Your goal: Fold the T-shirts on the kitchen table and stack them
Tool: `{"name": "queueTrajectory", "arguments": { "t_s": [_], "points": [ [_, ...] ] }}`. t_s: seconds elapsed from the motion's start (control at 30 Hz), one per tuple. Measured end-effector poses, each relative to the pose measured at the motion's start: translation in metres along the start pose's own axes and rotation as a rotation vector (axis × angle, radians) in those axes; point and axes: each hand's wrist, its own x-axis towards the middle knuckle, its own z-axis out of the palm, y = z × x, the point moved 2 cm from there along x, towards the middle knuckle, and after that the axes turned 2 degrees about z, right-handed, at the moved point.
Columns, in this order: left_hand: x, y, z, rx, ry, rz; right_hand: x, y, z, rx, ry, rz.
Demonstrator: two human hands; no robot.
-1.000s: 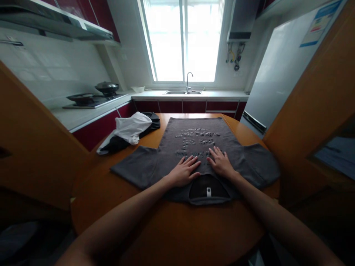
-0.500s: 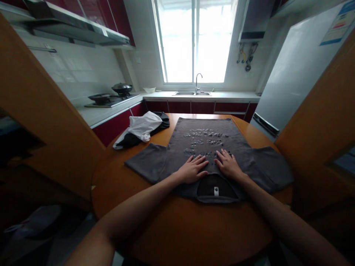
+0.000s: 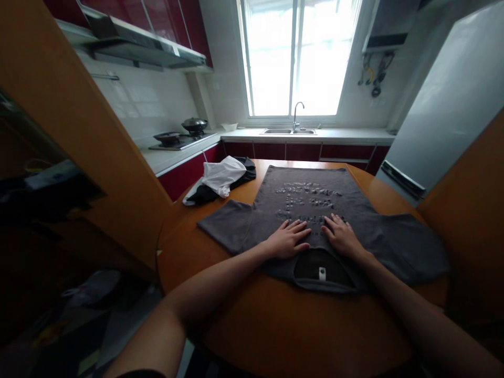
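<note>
A dark grey T-shirt (image 3: 268,236) lies spread out with its collar towards me and both sleeves stretched to the sides. Raised dark lettering covers its chest, and a small white label shows inside the neck. My left hand (image 3: 288,240) rests flat on the shirt just left of the collar, fingers apart. On the collar's other side, my right hand (image 3: 342,235) also lies flat, its fingertips at the lowest row of lettering. Neither hand grips the cloth.
The shirt lies on a round wooden table (image 3: 307,325). A heap of white and black clothes (image 3: 224,176) sits at its far left. Beyond are a counter with a sink (image 3: 289,132), a stove with pans (image 3: 195,125), and a fridge (image 3: 444,100) at the right.
The whole view has shifted, so the table and shirt appear further right. Both hands stay flat on the shirt in nearly the same places.
</note>
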Motion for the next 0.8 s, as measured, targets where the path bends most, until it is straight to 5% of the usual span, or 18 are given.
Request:
{"name": "queueTrajectory", "arguments": {
  "t_s": [0.23, 0.37, 0.47, 0.53, 0.63, 0.8],
  "points": [
    [-0.001, 0.004, -0.002, -0.019, -0.003, -0.008, 0.001, 0.005, 0.004, -0.037, -0.012, -0.007],
    [-0.012, -0.012, -0.045, -0.034, 0.127, -0.055, 0.001, 0.005, 0.005, -0.060, -0.013, -0.013],
    [-0.038, -0.053, -0.093, -0.057, 0.343, -0.192, 0.001, 0.003, 0.005, -0.064, -0.018, -0.011],
    [-0.064, -0.090, -0.119, -0.045, 0.431, -0.425, 0.001, 0.003, 0.005, -0.066, -0.021, -0.012],
    [-0.114, -0.144, -0.139, -0.021, 0.371, -0.841, 0.001, 0.004, 0.005, -0.061, -0.029, -0.012],
    [-0.183, -0.190, -0.146, -0.097, 0.245, -1.089, 0.001, 0.006, 0.005, -0.051, -0.030, -0.012]
  ]
}}
